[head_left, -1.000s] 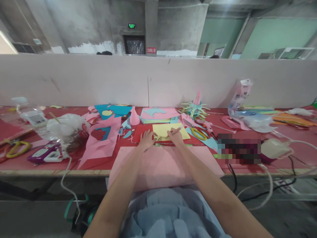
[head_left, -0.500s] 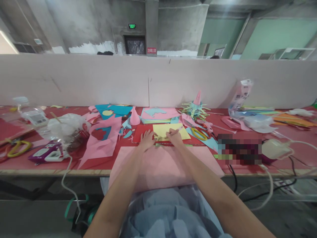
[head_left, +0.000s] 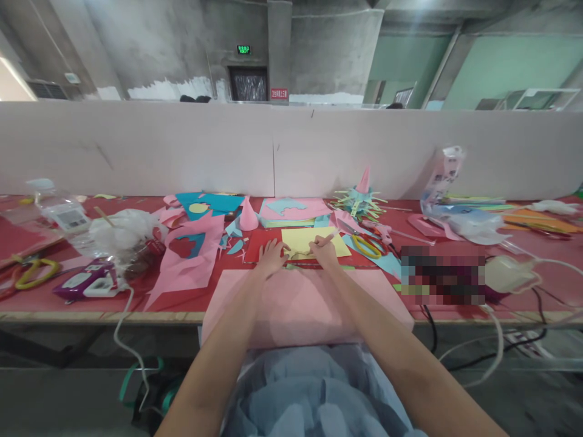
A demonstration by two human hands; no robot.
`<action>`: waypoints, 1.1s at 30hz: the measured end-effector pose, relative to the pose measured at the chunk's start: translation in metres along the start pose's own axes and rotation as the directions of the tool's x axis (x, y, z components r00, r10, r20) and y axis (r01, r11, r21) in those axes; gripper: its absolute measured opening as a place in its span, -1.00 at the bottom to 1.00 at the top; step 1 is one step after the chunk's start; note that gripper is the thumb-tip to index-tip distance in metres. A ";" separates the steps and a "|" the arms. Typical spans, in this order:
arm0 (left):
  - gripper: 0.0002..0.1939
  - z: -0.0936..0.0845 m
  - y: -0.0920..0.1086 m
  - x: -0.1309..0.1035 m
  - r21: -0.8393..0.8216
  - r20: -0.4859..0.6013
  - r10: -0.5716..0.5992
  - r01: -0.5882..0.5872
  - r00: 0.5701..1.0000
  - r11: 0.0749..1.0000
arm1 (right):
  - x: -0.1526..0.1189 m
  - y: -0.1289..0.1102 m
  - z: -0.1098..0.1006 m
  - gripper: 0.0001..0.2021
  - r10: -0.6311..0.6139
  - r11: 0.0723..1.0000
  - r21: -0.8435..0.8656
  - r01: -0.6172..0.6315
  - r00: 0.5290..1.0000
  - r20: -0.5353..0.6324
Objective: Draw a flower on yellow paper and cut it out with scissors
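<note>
A yellow sheet of paper (head_left: pixel 298 235) lies on top of a red sheet (head_left: pixel 255 243) in front of me. My left hand (head_left: pixel 272 257) rests open and flat on the red sheet, its fingers spread and the tips at the yellow sheet's left edge. In my right hand (head_left: pixel 325 250) a pale pen (head_left: pixel 334 235) is gripped, with the hand resting on the yellow sheet. Between the hands is a small yellowish shape, too blurred to name. Below both forearms, a large pink sheet (head_left: pixel 300 309) hangs over the table's front edge.
Cut pink paper (head_left: pixel 194 270) and a pink cone (head_left: pixel 248 215) lie to the left. Behind stands a spiky paper figure (head_left: pixel 359 203). Yellow-handled scissors (head_left: pixel 367 246) are to the right, a purple-and-white device (head_left: pixel 88 280) and a plastic bottle (head_left: pixel 64 209) far left.
My right hand with the pen has shifted slightly to the right across the yellow sheet. The left hand stays in place.
</note>
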State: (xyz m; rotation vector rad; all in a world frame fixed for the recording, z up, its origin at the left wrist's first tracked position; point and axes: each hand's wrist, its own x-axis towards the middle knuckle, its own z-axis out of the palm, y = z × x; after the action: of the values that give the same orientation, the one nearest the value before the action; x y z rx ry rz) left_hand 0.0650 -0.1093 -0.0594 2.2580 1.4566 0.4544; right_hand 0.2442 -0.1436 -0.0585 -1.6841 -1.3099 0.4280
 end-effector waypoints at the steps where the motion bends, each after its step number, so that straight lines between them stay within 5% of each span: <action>1: -0.76 0.000 0.000 0.000 0.000 0.001 0.001 -0.001 1.000 1.000 | 0.000 0.000 0.000 -0.78 -0.003 1.000 0.008 0.003 1.000 0.003; 18: -0.76 -0.001 0.001 -0.001 0.000 0.004 0.003 -0.003 1.000 1.000 | -0.001 -0.005 0.007 -0.77 -0.042 0.974 -0.221 0.044 0.999 0.013; 26: -0.76 0.000 -0.001 0.000 0.000 0.000 -0.004 0.004 1.000 1.000 | 0.001 0.001 0.004 -0.78 0.002 0.999 -0.052 -0.002 1.000 0.004; 33: -0.74 0.001 -0.001 -0.001 -0.008 -0.001 0.002 -0.002 1.000 1.000 | -0.004 -0.001 0.004 -0.68 -0.117 0.990 0.084 0.111 0.990 0.079</action>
State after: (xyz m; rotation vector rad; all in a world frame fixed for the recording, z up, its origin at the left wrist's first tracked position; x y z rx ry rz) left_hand 0.0643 -0.1098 -0.0609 2.2535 1.4498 0.4610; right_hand 0.2397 -0.1453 -0.0606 -1.5316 -1.4245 0.4814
